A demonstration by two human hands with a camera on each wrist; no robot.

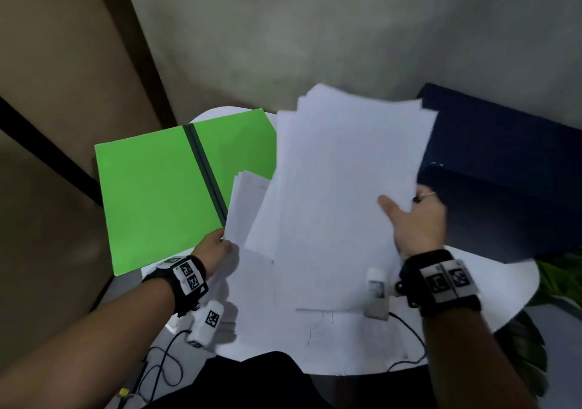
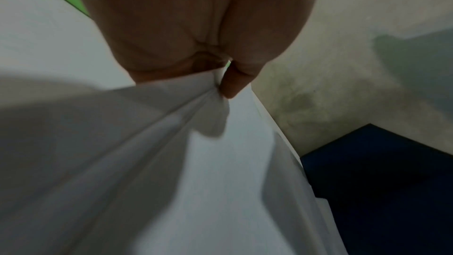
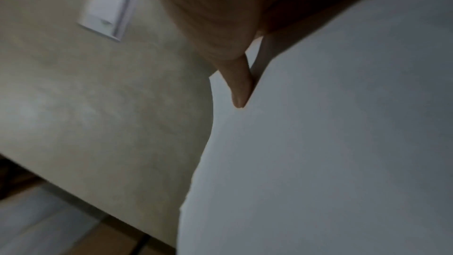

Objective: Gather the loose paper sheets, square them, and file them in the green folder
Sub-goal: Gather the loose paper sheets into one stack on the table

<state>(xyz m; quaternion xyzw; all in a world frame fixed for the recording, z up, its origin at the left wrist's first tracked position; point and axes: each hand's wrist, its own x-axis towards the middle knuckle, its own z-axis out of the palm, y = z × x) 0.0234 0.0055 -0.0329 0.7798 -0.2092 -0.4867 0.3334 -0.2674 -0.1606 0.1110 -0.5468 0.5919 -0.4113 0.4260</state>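
Hands on paper | right hand [image 1: 415, 219] grips fanned paper stack [image 1: 343, 188], thumb on top | left hand [image 1: 215, 248] pinches lower sheets' [image 1: 248, 207] corner | green folder [image 1: 151, 194] lies open

White paper sheets [image 1: 340, 188]; bright green folder [image 1: 151, 194], dark green spine; navy box [image 1: 504, 172]; white table [image 1: 504, 289]; my black-and-white checker-patterned wristbands [image 1: 189, 278].
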